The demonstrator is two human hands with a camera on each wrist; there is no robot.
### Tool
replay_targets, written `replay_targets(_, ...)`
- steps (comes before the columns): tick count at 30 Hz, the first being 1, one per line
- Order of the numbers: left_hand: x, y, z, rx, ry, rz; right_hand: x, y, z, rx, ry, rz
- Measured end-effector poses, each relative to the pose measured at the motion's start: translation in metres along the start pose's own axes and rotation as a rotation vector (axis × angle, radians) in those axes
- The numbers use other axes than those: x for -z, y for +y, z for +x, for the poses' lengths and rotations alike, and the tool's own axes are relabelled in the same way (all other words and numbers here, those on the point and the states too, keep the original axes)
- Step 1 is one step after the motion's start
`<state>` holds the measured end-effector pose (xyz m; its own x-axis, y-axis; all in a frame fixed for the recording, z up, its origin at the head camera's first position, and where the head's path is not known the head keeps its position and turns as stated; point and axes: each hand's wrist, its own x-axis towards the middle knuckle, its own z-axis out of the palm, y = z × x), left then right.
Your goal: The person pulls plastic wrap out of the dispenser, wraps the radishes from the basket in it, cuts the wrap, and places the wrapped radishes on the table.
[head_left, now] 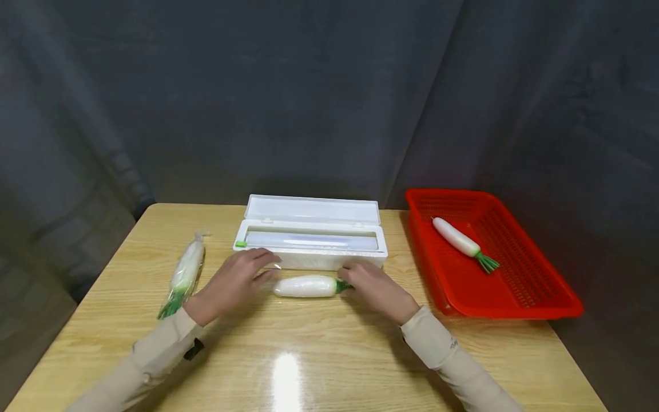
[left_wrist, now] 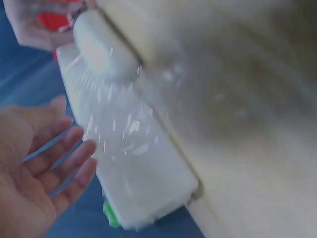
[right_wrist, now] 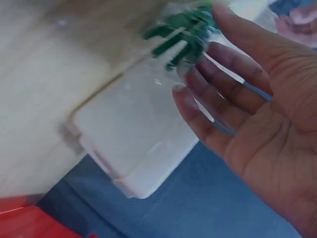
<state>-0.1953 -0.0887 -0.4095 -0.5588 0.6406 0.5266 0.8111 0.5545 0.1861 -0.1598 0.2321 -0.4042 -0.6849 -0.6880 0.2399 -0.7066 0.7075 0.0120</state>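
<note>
A white radish (head_left: 305,286) in clear plastic film lies crosswise on the table, its green stalks (right_wrist: 185,37) to the right. My left hand (head_left: 241,281) is spread by its left end; in the left wrist view the fingers (left_wrist: 64,153) are loosely bent, with nothing between them. At the other end, my right hand (head_left: 373,287) is beside the stalks, its fingers relaxed and the fingertips close to the film; whether they touch it is unclear. Behind the radish stands a white cling film dispenser (head_left: 309,260) with its lid (head_left: 313,209) raised and a film roll (head_left: 311,240) inside.
At the left lies another film-wrapped radish (head_left: 187,269). A red plastic basket (head_left: 437,286) stands at the right, holding an unwrapped radish (head_left: 455,236). A dark curtain (head_left: 288,103) hangs behind the wooden table (head_left: 340,360).
</note>
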Motion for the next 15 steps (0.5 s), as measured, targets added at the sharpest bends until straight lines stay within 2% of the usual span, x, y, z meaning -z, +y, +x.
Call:
replay_targets(3, 0.011, -0.012, 0.002, 0.036, 0.11, 0.021, 0.007, -0.004, 0.008, -0.016, -0.021, 0.039)
replay_targets(5, 0.017, -0.02, 0.001, 0.074, 0.151, 0.014, 0.01, -0.007, 0.014, -0.023, -0.034, 0.064)
replay_targets(9, 0.021, -0.031, -0.003, 0.111, 0.142, 0.001, 0.011, -0.011, 0.025, -0.013, -0.031, 0.073)
replay_targets(15, 0.022, -0.037, -0.004, 0.116, 0.133, 0.03, 0.01, -0.013, 0.036, 0.035, 0.045, 0.019)
